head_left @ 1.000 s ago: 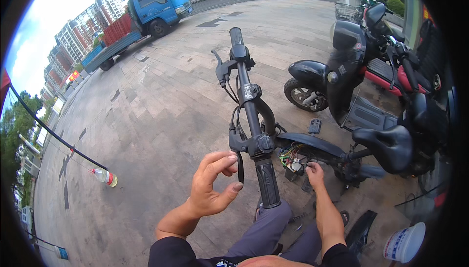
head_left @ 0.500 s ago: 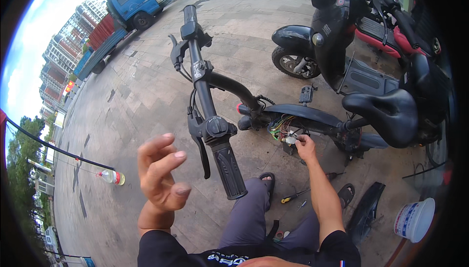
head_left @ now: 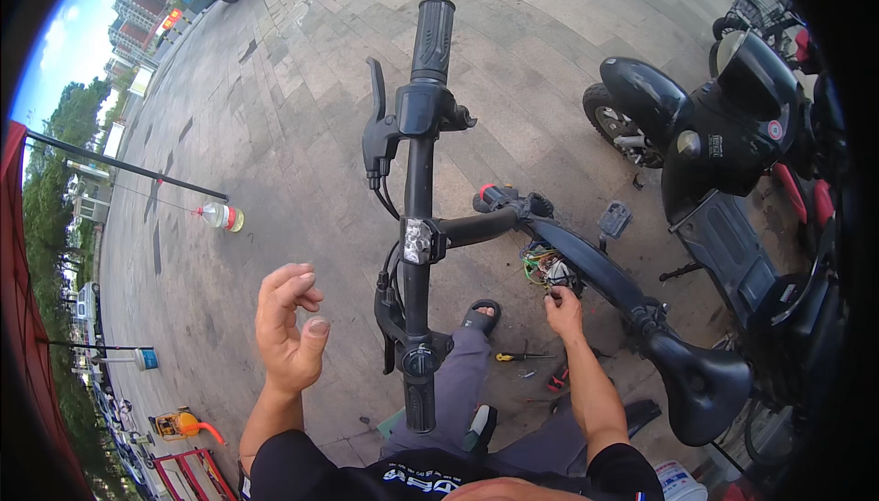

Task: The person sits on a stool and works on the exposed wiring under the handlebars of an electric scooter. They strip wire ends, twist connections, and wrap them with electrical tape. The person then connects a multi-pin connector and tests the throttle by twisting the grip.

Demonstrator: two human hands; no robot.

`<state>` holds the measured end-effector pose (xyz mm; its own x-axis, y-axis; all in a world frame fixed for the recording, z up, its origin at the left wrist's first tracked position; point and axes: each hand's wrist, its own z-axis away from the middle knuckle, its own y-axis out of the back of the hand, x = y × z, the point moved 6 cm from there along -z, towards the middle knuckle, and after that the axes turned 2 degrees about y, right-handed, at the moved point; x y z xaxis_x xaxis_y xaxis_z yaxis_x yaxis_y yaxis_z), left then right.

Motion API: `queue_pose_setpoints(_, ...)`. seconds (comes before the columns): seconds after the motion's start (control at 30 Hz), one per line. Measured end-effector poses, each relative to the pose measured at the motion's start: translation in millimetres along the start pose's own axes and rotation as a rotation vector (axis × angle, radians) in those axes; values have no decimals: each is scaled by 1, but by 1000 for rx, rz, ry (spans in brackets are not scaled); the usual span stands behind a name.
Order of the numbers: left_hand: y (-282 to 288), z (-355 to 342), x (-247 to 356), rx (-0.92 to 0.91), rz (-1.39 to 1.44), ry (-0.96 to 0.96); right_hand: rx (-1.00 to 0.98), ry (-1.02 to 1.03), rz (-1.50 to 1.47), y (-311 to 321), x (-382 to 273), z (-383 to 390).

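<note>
A black folding electric bike stands in front of me, its handlebar (head_left: 418,199) running upright through the middle of the view. Beside the frame tube (head_left: 586,263), a tangle of coloured wires (head_left: 538,263) spills out around a pale, silvery part (head_left: 558,272). My right hand (head_left: 564,312) is at the lower edge of this bundle, thumb and fingers pinched together; what lies between them is too small to make out. Left of the handlebar, my left hand (head_left: 291,327) is raised in the air, fingers loosely curled and apart from the thumb, holding nothing. The black saddle (head_left: 700,386) is at lower right.
On the paving lie a yellow-handled screwdriver (head_left: 513,356) and a red-and-black tool (head_left: 558,377). A black scooter (head_left: 673,125) stands to the right. At left, a bottle of yellowish liquid (head_left: 222,217) hangs by a pole (head_left: 128,165). A white bucket (head_left: 679,481) is at lower right.
My view has swung, so the handlebar now looks upright and the scooter sits farther right. My left hand's fingers have drawn closer together. The right hand stays at the wires.
</note>
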<state>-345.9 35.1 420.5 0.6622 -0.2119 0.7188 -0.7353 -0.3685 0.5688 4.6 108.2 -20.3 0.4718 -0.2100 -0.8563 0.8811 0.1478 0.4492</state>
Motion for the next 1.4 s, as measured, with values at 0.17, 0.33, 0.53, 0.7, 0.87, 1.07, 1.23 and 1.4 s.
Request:
queue_pose_setpoints(0.17,-15,42,-3,-3,-45,268,-36,-117,84,3,13,-1)
queue_pose_setpoints(0.33,-29,56,23,-4,-49,386,-67,-193,130,8,15,-2)
queue_pose_setpoints(0.53,-36,17,19,54,225,494,-131,-196,315,15,-25,-5)
queue_pose_setpoints(0.7,-31,-26,2,105,466,624,-53,-218,222,38,-87,-5)
queue_pose_setpoints(0.87,-39,-52,4,110,483,635,-104,-228,-534,43,-195,-30)
queue_pose_setpoints(1.07,-42,-89,7,64,350,496,-409,-46,-1035,39,-343,-61)
queue_pose_setpoints(1.23,-45,-118,14,6,250,359,-617,46,-1292,31,-389,-65)
queue_pose_setpoints(1.4,-50,-121,11,47,348,364,-652,37,-1349,26,-391,-75)
